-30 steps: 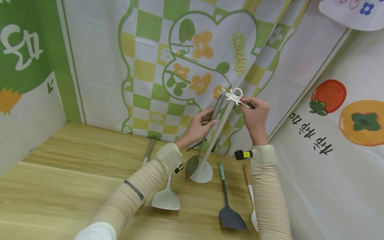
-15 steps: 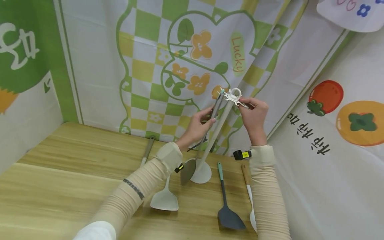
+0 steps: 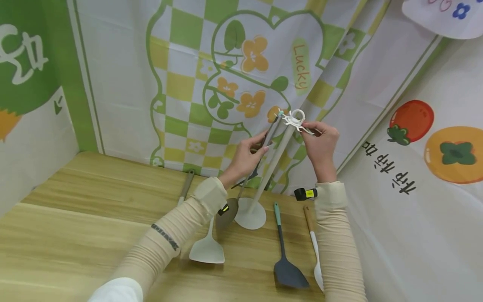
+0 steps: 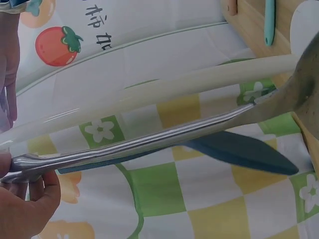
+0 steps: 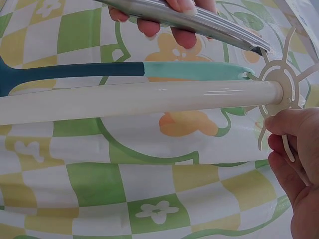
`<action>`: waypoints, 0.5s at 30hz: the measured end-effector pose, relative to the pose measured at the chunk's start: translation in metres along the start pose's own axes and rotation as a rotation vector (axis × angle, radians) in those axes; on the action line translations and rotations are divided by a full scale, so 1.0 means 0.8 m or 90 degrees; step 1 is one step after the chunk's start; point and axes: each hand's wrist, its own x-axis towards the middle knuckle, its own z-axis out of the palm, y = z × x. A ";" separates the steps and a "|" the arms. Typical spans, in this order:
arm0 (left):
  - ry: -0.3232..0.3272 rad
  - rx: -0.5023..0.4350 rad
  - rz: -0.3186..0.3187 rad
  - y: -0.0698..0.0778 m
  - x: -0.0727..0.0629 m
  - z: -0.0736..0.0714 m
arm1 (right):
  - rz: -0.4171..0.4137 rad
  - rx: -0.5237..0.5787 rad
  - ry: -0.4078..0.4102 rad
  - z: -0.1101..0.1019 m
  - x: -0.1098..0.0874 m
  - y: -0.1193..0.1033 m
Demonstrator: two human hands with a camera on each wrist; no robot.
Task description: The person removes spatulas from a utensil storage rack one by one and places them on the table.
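My left hand (image 3: pixel 244 158) grips the shiny metal handle of a spatula (image 4: pixel 134 147), whose broad head points down toward the table. The handle's tip is up against a hook of a tall white utensil rack (image 3: pixel 274 161); whether it is caught there I cannot tell. Thumb and fingers of my right hand (image 3: pixel 322 140) pinch one of the white hooks (image 5: pixel 286 148) at the rack's top. From another hook hangs a dark blue spatula with a mint handle (image 5: pixel 197 70), behind the metal one. The rack's round base (image 3: pixel 250 218) stands on the wooden table (image 3: pixel 94 193).
On the table lie a cream spatula (image 3: pixel 207 250), a dark spatula with a mint handle (image 3: pixel 289 268) and a white utensil with a wooden handle (image 3: pixel 315 247). A grey-brown handle (image 3: pixel 187 184) shows beyond my left forearm. A printed cloth (image 3: pixel 185 88) hangs behind.
The metal spatula's head has swung left, away from the rack's base, while its handle end has stayed near the hooks. My right hand has kept its pinch.
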 end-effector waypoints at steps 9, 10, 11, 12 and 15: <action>0.008 0.022 -0.007 0.002 -0.002 -0.006 | 0.032 -0.015 0.014 0.004 -0.003 -0.006; 0.009 0.026 -0.007 0.003 -0.002 -0.007 | 0.036 -0.021 0.018 0.004 -0.003 -0.006; 0.008 0.029 -0.006 0.003 -0.002 -0.008 | 0.038 -0.027 0.023 0.005 -0.003 -0.007; 0.007 0.029 -0.005 0.004 -0.002 -0.009 | 0.042 -0.031 0.026 0.006 -0.003 -0.007; 0.008 0.031 -0.003 0.006 -0.001 -0.012 | 0.042 -0.038 0.030 0.009 -0.002 -0.007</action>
